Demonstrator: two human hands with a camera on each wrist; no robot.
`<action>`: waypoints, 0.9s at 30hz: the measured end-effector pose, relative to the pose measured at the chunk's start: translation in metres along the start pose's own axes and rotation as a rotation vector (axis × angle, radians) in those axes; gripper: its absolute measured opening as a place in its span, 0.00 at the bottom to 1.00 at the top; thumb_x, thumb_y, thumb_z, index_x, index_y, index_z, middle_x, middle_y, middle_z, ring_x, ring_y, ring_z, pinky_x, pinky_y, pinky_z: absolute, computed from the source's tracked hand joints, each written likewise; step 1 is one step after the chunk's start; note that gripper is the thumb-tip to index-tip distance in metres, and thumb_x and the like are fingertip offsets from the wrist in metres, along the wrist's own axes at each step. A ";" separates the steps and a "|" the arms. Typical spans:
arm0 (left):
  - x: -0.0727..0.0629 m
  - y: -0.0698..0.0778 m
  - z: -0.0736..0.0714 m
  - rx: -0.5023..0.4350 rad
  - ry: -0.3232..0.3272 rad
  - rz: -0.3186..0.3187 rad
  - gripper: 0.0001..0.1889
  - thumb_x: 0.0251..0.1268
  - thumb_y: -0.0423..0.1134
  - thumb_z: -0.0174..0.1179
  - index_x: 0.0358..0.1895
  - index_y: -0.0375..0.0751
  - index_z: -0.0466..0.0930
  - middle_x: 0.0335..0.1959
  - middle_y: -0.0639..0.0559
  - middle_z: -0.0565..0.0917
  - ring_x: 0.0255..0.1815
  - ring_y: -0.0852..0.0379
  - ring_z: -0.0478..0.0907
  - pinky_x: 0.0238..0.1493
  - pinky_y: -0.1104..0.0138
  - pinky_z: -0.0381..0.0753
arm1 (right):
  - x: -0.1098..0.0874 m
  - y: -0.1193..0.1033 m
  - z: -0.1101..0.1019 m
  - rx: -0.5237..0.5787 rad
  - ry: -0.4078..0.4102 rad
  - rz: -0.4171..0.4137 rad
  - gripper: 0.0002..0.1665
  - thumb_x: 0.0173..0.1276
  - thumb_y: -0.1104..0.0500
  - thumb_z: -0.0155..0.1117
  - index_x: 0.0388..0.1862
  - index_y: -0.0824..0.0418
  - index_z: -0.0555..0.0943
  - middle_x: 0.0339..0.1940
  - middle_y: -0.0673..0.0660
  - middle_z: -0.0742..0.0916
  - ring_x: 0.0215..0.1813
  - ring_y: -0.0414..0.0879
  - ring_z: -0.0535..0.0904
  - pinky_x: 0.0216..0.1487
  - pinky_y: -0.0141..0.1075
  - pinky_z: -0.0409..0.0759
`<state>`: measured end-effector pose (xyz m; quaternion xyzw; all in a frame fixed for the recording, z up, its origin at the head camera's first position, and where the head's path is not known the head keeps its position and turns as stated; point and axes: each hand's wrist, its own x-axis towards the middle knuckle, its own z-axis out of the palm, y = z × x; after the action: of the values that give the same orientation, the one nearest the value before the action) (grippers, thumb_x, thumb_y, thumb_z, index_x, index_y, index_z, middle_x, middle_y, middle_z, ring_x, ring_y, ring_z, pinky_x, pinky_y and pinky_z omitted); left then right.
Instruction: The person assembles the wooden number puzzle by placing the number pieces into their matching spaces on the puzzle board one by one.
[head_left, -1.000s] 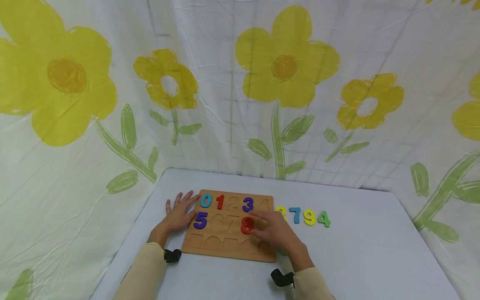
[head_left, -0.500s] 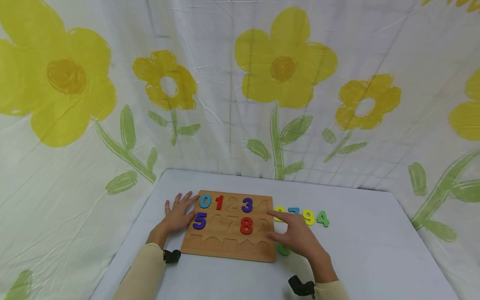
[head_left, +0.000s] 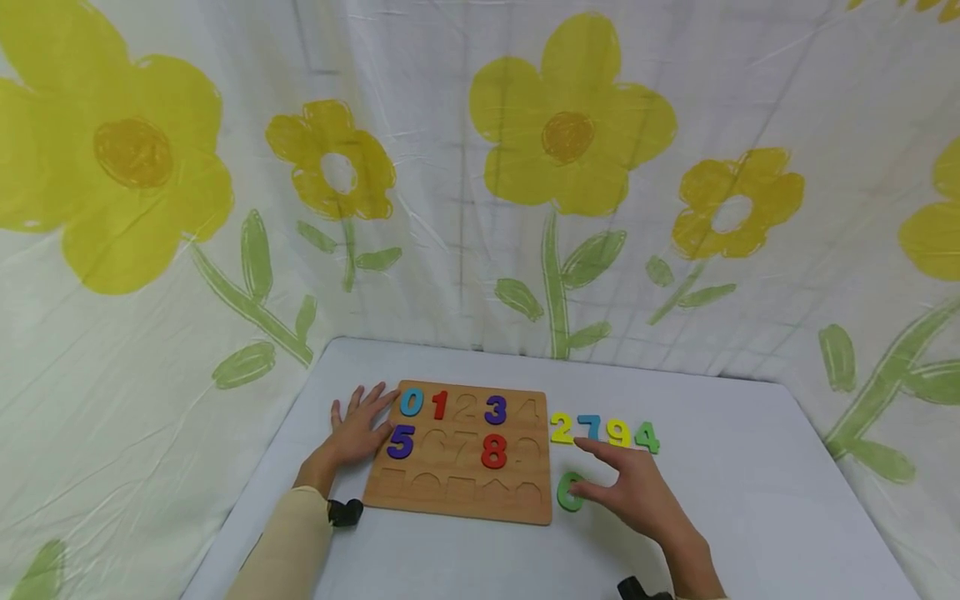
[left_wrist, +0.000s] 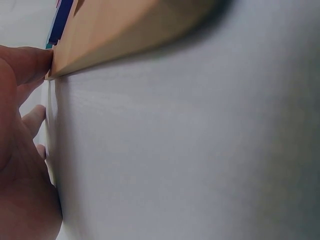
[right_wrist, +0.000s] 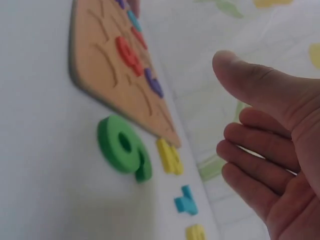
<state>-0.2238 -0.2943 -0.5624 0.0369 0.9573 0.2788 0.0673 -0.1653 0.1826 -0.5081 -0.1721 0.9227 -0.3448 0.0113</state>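
Observation:
A wooden number puzzle board [head_left: 442,503] lies flat, and my left hand [head_left: 354,435] rests at its left edge with fingers spread and thumb touching the side. Set in the board are a light-blue 0 [head_left: 405,402], red 1 [head_left: 440,405], purple 3 [head_left: 499,410], purple 5 [head_left: 401,447] and red 8 [head_left: 494,451]. My right hand [head_left: 637,493] hovers over a green 6 [head_left: 563,492], thumb and index finger wide apart. In the right wrist view the green 6 [right_wrist: 111,147] lies on the table, apart from the empty hand.
Right of the board stand a yellow 2 [head_left: 562,430], blue 7 [head_left: 596,426], yellow 9 [head_left: 618,427] and green 4 [head_left: 648,445] in a row. Everything lies on a white table [head_left: 750,492]. A flower-printed curtain [head_left: 435,275] hangs behind it.
My right hand has moved right and toward me, from beside the red 8 to over the green 6, uncovering the board's right side. The left hand stays put.

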 end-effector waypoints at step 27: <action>0.001 -0.001 0.001 -0.003 0.013 -0.001 0.34 0.82 0.41 0.57 0.87 0.46 0.63 0.91 0.34 0.53 0.90 0.23 0.35 0.80 0.23 0.21 | -0.006 0.029 0.035 0.019 -0.056 0.165 0.38 0.55 0.55 0.91 0.67 0.52 0.89 0.63 0.45 0.92 0.72 0.52 0.85 0.73 0.55 0.82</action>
<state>-0.2243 -0.2939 -0.5640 0.0345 0.9573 0.2803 0.0612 -0.1643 0.1830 -0.5537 -0.1051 0.9298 -0.3462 0.0671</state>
